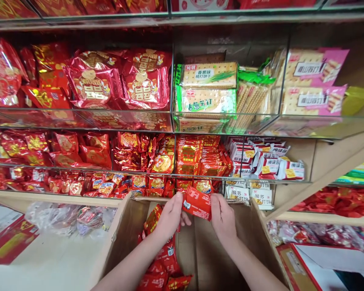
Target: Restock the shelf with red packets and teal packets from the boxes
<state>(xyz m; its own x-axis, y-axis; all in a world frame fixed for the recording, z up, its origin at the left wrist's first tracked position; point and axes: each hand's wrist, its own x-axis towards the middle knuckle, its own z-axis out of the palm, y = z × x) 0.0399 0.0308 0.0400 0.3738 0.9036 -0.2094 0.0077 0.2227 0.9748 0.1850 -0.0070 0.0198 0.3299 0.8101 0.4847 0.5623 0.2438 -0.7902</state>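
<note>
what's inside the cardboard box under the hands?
Red snack packets piled at the left side of the cardboard box; bare cardboard to the right. Forearms cover part of the floor.

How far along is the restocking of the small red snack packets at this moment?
Done: the clear bin straight above the hands looks mostly filled with red packets. In hand: the left hand and right hand grip one red packet together, raised just below that bin. Left: a heap of like packets lies in the cardboard box beneath.
</note>
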